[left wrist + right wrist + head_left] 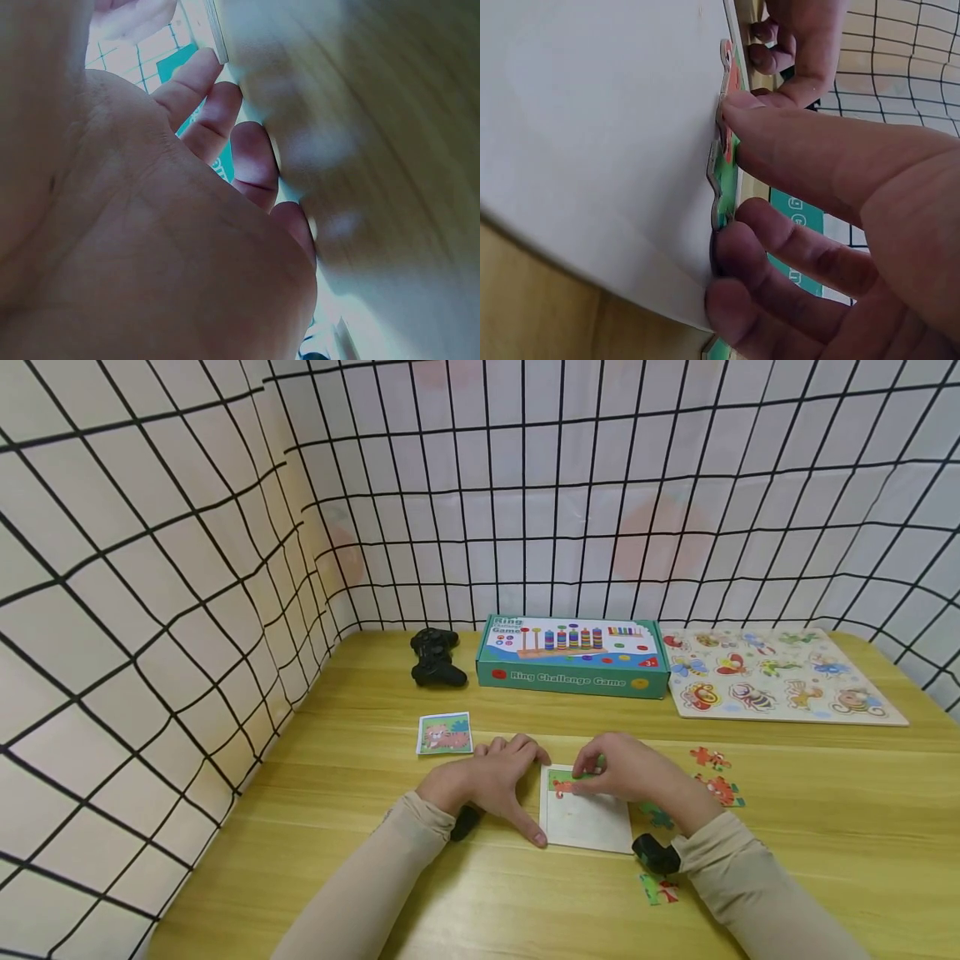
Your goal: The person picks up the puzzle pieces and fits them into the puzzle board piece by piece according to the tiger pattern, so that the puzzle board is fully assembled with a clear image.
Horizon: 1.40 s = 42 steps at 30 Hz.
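A white puzzle tray lies on the table between the hands. Along its far edge sit green and orange jigsaw pieces, partly hidden by the right hand. My right hand pinches at these; in the right wrist view its thumb lies on the orange part of a jigsaw piece and the curled fingers are at the green end. With fingers spread, my left hand rests at the tray's left side, thumb by the near left corner and fingertips on the table.
Loose jigsaw pieces lie right of the tray, some orange, others green. A picture card is at left. Farther back are a black game controller, a green Ring Challenge Game box and a wooden insect puzzle board, before a gridded wall.
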Tool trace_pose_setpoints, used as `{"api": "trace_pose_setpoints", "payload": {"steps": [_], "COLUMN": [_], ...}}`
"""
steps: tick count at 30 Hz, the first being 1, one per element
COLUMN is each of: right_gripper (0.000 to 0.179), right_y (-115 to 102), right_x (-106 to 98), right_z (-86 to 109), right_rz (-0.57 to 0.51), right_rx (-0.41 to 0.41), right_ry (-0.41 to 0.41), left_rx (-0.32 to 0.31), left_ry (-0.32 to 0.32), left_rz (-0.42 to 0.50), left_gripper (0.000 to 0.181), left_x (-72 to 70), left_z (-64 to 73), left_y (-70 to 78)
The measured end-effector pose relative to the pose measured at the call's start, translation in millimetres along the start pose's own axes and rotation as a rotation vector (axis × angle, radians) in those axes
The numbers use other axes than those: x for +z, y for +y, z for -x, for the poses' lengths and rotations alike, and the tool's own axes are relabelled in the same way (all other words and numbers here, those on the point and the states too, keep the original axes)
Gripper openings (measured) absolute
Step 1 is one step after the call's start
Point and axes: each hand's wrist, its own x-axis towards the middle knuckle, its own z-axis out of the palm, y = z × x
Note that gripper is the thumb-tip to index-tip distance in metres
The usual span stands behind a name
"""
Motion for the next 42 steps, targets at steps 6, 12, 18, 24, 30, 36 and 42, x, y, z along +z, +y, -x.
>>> {"api": "trace_pose_setpoints", "payload": {"steps": [6, 12, 18, 24, 30, 36, 42], "right_gripper": [0.007, 0.007, 0.008, 0.015, 0.027, 0.040, 0.042], "right_y": [0, 0, 1, 5, 11, 21, 33], "right_x": [-2, -1, -1, -6, -21, -39, -50], "right_z": [0.3, 0.3, 0.1, 2.5, 11.1, 21.7, 31.2], "right_rz": [-0.013, -0.020, -0.036, -0.098, -0.163, -0.183, -0.230], "right_rx": [0.016, 0.010, -0.001, -0.011, 0.026, 0.003, -0.036], "right_ry": [-0.023, -0.022, -0.026, -0.046, -0.083, -0.114, -0.134], "left_rx": [0.000, 0.003, 0.003, -0.003, -0.001, -0.001, 0.002], "left_ry": [-0.002, -0.002, -0.003, 0.002, 0.008, 0.007, 0.007], "left_rz": [-0.005, -0.006, -0.003, 0.002, 0.012, 0.015, 0.020], "left_gripper": [0.102, 0.103, 0.103, 0.103, 0.102, 0.103, 0.103], "left_x": [-0.1, -0.3, 0.1, 0.4, 0.8, 1.4, 0.6], "left_z": [-0.8, -1.2, -1.2, -0.3, 0.2, -0.2, 0.3], "left_y": [0.3, 0.9, 0.9, 1.0, 0.5, -0.3, 0.1]}}
